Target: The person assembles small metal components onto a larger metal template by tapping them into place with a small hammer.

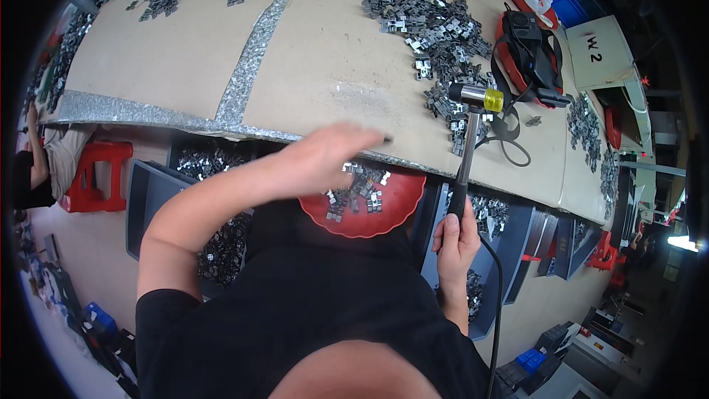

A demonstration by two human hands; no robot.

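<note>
Blur is smearing the left hand [329,154] above the red bowl [402,210]; a dark speck [388,139] is showing at its fingertips, and I can't tell whether they're pinching it. The table [303,81] and that hand are hiding part of the bowl. The right hand [456,240] is gripping the hammer [468,144], covering the handle's lower end; I'm seeing its shaft slanting away over the table, yellow face pointing right.

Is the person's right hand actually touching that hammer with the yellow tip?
Touching. The head view shows the right hand closed around the lower end of the hammer, at its black handle.
</note>
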